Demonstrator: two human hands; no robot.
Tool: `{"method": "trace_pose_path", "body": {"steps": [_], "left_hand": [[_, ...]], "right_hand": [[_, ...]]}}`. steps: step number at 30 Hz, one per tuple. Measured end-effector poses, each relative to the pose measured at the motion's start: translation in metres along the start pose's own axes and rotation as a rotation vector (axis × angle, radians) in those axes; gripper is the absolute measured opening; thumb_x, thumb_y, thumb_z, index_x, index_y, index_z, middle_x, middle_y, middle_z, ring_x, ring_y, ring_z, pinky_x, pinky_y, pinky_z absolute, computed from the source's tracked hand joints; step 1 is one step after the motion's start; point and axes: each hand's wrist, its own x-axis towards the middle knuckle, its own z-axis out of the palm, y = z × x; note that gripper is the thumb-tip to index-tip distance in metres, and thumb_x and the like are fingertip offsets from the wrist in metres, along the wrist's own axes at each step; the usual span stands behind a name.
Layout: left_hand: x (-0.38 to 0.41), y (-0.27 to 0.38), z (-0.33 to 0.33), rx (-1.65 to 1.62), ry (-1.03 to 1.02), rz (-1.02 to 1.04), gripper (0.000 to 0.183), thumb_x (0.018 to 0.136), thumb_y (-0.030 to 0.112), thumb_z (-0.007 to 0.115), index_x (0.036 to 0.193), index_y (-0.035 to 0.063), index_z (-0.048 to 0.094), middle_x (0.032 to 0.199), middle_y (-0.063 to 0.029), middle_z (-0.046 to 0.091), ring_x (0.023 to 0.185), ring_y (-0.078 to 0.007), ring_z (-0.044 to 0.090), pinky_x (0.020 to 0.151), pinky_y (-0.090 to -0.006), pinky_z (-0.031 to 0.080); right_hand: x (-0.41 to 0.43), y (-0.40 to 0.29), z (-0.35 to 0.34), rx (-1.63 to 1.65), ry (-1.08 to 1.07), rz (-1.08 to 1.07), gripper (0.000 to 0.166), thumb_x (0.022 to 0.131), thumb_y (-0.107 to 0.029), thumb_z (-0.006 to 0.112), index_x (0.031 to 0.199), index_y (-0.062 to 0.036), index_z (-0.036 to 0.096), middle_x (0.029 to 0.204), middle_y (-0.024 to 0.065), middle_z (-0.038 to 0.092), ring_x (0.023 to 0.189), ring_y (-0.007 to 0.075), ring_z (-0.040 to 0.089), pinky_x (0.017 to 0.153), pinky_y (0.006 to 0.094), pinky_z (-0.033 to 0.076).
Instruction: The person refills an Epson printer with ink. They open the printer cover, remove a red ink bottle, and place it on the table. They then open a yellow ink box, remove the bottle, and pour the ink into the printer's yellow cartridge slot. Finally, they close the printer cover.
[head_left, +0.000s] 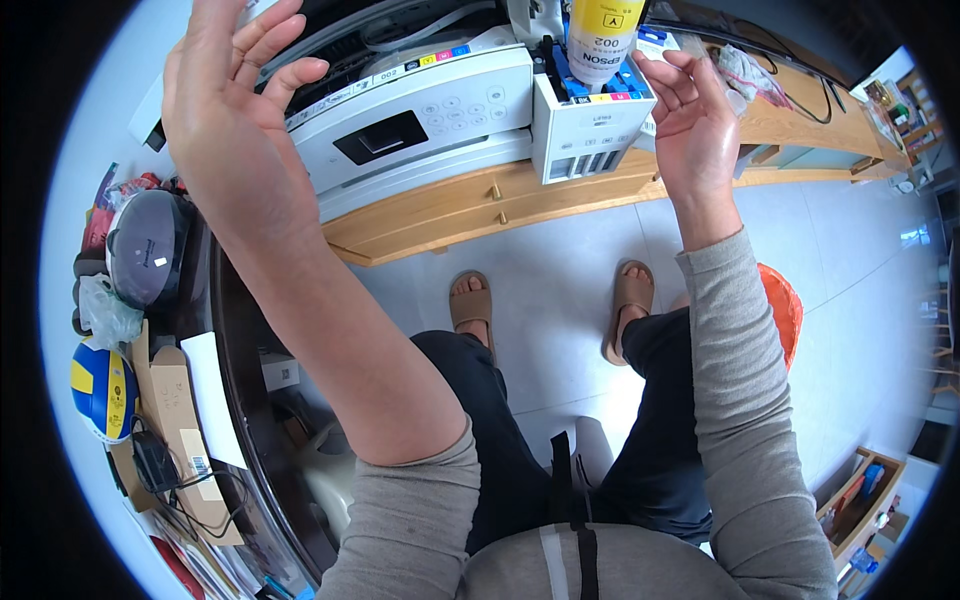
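A white Epson printer (420, 112) stands on a wooden cabinet, its upper part raised. At its right side, an ink bottle with a yellow label (604, 37) stands upside down, its neck down in the blue-lidded ink tank unit (592, 127). My right hand (694, 112) is just right of the bottle, fingers curled and apart, holding nothing visible. Over the printer's left end is my left hand (240, 97), palm showing and fingers spread, with nothing in it. The inside of the tank is partly hidden by the bottle.
A crumpled cloth (754, 75) and cables lie on the cabinet top (810, 124) to the right. Along the left are a dark rounded case (150, 247), a blue and yellow ball (105, 390), a cardboard box (176, 420) and a black power adapter (154, 454). An orange object (781, 311) is near my right forearm.
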Motion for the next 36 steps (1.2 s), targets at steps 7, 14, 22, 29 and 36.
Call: {"method": "trace_pose_path", "body": {"steps": [7, 14, 22, 29, 36], "left_hand": [[-0.0001, -0.0029, -0.0013, -0.005, -0.009, 0.007, 0.05, 0.102, 0.028, 0.048, 0.129, -0.0137, 0.047, 0.127, -0.0327, 0.053, 0.109, -0.0373, 0.064, 0.071, -0.0328, 0.058], [0.0007, -0.0016, -0.0011, -0.008, -0.009, -0.006, 0.049, 0.102, 0.027, 0.048, 0.129, -0.0131, 0.047, 0.126, -0.0328, 0.053, 0.109, -0.0372, 0.064, 0.072, -0.033, 0.058], [0.0019, -0.0029, -0.0031, -0.013, -0.024, -0.028, 0.049, 0.101, 0.027, 0.048, 0.128, -0.0142, 0.048, 0.125, -0.0343, 0.053, 0.108, -0.0378, 0.064, 0.073, -0.0343, 0.058], [0.002, -0.0032, -0.0017, -0.025, -0.015, 0.002, 0.049, 0.101, 0.026, 0.049, 0.127, -0.015, 0.047, 0.124, -0.0339, 0.053, 0.109, -0.0384, 0.063, 0.073, -0.0352, 0.057], [0.0018, -0.0038, -0.0025, -0.025, -0.02, 0.013, 0.045, 0.101, 0.022, 0.048, 0.126, -0.0151, 0.047, 0.126, -0.0338, 0.051, 0.111, -0.0404, 0.062, 0.074, -0.0367, 0.057]], "right_hand": [[-0.0007, 0.0003, -0.0009, 0.001, -0.009, 0.0, 0.032, 0.104, -0.024, 0.041, 0.107, 0.0038, 0.055, 0.099, 0.0212, 0.069, 0.103, 0.0287, 0.067, 0.091, 0.0339, 0.053], [-0.0002, 0.0013, -0.0023, 0.022, -0.016, 0.001, 0.031, 0.104, -0.024, 0.042, 0.107, 0.0041, 0.055, 0.099, 0.0208, 0.069, 0.103, 0.0281, 0.067, 0.091, 0.0334, 0.053], [-0.0002, 0.002, -0.003, 0.02, -0.025, -0.004, 0.032, 0.104, -0.024, 0.043, 0.107, 0.0044, 0.055, 0.1, 0.0207, 0.069, 0.102, 0.0273, 0.067, 0.091, 0.0331, 0.053], [0.0005, 0.0019, -0.0025, 0.025, -0.035, 0.0, 0.03, 0.103, -0.023, 0.043, 0.107, 0.0044, 0.056, 0.101, 0.0212, 0.069, 0.102, 0.0265, 0.067, 0.091, 0.0321, 0.053], [0.0, 0.0021, -0.0021, 0.024, -0.044, -0.01, 0.03, 0.102, -0.023, 0.044, 0.107, 0.0039, 0.056, 0.102, 0.0209, 0.069, 0.1, 0.0258, 0.067, 0.092, 0.0321, 0.052]]}}
